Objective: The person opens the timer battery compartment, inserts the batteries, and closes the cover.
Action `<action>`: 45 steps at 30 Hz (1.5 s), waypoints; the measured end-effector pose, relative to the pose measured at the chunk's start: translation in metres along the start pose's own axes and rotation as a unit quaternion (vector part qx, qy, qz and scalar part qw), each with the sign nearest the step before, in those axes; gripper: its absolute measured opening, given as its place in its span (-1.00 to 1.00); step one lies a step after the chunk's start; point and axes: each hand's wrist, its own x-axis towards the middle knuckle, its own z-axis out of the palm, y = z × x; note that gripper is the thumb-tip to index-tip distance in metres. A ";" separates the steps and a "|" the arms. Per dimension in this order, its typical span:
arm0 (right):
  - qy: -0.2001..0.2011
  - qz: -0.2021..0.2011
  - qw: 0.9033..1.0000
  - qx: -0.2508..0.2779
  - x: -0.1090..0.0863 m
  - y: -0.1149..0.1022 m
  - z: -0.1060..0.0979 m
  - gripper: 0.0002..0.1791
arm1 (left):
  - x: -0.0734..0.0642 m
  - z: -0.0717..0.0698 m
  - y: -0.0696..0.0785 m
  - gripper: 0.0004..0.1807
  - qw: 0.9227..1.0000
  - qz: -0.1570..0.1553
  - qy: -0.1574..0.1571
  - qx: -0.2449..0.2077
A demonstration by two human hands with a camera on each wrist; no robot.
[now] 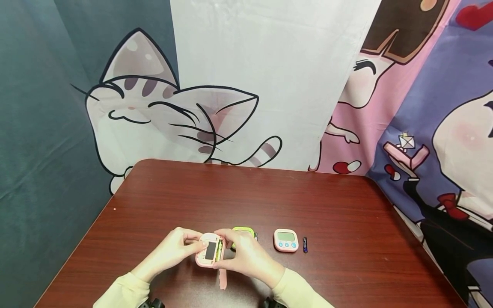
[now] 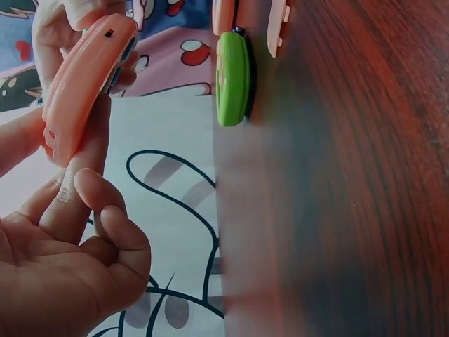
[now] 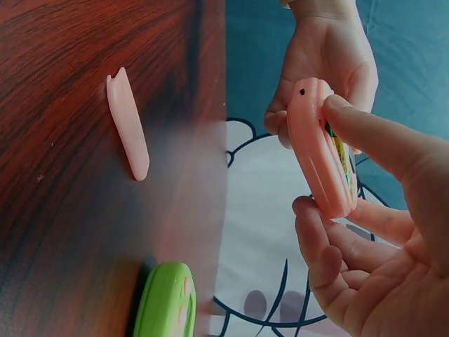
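Both hands hold a pink digital timer (image 1: pixel 203 260) above the table, its back facing up in the head view. The left hand (image 1: pixel 174 250) pinches the timer's left side, thumb on the back. My right hand (image 1: pixel 252 259) grips its right side between thumb and fingers. The long battery slot is uncovered, and a green-and-yellow battery (image 1: pixel 218 251) lies in it; it also shows at the edge in the right wrist view. Below the timer, the narrow pink battery cover (image 3: pixel 129 130) rests on the table, apart from it.
Partly behind the right hand sits a green timer (image 1: pixel 244 229), with a small dark item at its right edge. Farther right stand another pink timer (image 1: pixel 286 240), screen up, and a dark blue battery (image 1: pixel 305 245). Printed cloth (image 1: pixel 269 85) hangs behind the brown table (image 1: pixel 246 188).
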 end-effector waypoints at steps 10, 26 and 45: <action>-0.013 0.028 0.998 0.049 -0.002 0.001 0.002 -0.32 | -0.002 0.001 0.000 -0.72 1.000 -0.014 0.015 0.013; -0.007 0.049 0.993 0.104 -0.002 0.001 0.005 -0.34 | -0.004 0.002 0.001 -0.73 1.000 -0.017 0.017 0.003; 0.003 0.066 0.989 0.134 -0.001 -0.002 0.004 -0.41 | -0.005 0.002 0.003 -0.71 0.999 -0.018 0.023 -0.014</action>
